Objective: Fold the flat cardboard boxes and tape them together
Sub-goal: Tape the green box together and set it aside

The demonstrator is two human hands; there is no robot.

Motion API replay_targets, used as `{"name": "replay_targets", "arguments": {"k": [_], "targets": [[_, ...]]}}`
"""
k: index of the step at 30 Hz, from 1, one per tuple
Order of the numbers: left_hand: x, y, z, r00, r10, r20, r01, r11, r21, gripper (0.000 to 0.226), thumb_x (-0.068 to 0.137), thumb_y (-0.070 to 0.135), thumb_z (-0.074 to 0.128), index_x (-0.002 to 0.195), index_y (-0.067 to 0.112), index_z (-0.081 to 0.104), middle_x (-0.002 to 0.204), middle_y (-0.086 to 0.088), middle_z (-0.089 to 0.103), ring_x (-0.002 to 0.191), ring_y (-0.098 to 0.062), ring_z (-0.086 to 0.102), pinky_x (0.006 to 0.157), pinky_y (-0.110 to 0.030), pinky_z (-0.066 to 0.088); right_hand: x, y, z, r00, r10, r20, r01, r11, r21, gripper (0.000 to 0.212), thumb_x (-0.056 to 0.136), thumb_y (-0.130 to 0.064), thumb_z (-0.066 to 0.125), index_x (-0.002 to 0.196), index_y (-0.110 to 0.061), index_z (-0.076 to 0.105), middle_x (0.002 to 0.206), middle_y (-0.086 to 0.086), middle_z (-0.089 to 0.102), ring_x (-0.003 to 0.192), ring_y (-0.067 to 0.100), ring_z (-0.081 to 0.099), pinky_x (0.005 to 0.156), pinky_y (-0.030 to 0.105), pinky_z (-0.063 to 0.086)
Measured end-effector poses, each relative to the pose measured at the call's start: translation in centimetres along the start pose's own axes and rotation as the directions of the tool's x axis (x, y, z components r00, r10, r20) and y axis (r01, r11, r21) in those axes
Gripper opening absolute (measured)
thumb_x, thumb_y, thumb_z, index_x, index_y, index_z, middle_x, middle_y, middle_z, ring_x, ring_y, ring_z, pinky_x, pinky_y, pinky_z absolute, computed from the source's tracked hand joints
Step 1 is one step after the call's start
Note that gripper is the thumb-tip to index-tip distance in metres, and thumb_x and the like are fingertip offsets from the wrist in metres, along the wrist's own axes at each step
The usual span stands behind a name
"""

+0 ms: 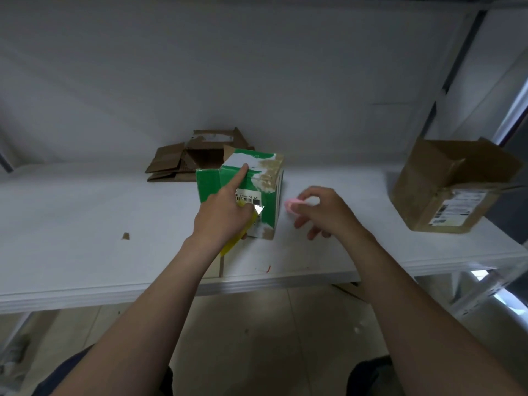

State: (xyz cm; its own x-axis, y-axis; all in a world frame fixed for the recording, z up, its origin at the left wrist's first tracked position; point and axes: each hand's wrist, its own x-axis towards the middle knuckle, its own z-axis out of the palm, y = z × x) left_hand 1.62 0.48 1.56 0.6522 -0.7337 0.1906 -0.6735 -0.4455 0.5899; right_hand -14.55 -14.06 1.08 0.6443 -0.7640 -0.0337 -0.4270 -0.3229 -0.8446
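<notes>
- Head view: your left hand (223, 215) reaches over the green box (257, 184), which stands upright near the middle of the white table (85, 224).
- Its index finger (243, 170) is stretched straight, with the tip pressing the box's top face near the left edge.
- The other fingers of that hand are curled against the box's front. A yellow strip (231, 244) sticks out below the palm, but you cannot tell whether those fingers grasp it.
- Your right hand (320, 212) hovers just right of the green box, apart from it. Thumb and forefinger pinch a small pink thing (291, 205), and the remaining fingers hang loosely bent.
- The green box's top and right side show torn patches of bare brown board, and a white barcode label (248, 199) sits on its front.
- Behind it, by the wall, flat cardboard (168, 164) lies on the table, with an open box (205, 150) just beside it.
- Well to the right, a brown box (445, 192) sits tilted with its flaps open and a shipping label facing you.
- A small cardboard scrap (125, 236) lies on the table left of your left arm.
</notes>
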Motion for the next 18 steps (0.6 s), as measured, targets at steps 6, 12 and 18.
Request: {"name": "replay_targets", "arguments": {"k": [6,12,18], "targets": [[-0.1,-0.3,0.1,1.000,0.025,0.004,-0.025,0.999,-0.047,0.082,0.094,0.027,0.062,0.155,0.054,0.015,0.102,0.011,0.061,0.065,-0.007,0.058,0.050,-0.021,0.041,-0.8,-3.2,0.0,0.992,-0.063,-0.111,0.104,0.900,0.424,0.026,0.089,-0.032,0.077,0.111,-0.019,0.072,0.078,0.009,0.077,0.056,0.031,0.070,0.044,0.025,0.046],[-0.2,-0.3,0.2,0.999,0.033,0.003,-0.032,0.996,-0.087,0.081,0.096,0.028,0.063,0.155,0.055,0.014,0.111,0.016,0.053,0.068,-0.002,0.056,0.050,-0.014,0.038,-0.2,-3.3,0.4,0.991,0.037,-0.127,0.043,0.815,0.578,0.025,0.091,-0.016,0.070,0.116,-0.015,0.064,0.094,0.013,0.077,0.057,0.034,0.068,0.049,0.030,0.051],[-0.4,-0.5,0.0,0.999,0.044,0.003,-0.043,0.993,-0.113,0.080,0.097,0.027,0.062,0.154,0.056,0.014,0.112,0.018,0.049,0.067,-0.002,0.057,0.048,-0.011,0.040,0.2,-2.9,0.5,0.998,0.034,-0.045,-0.004,0.834,0.551,0.020,0.094,-0.021,0.065,0.102,-0.008,0.076,0.080,0.008,0.071,0.042,0.019,0.040,0.042,0.022,0.030]]}}
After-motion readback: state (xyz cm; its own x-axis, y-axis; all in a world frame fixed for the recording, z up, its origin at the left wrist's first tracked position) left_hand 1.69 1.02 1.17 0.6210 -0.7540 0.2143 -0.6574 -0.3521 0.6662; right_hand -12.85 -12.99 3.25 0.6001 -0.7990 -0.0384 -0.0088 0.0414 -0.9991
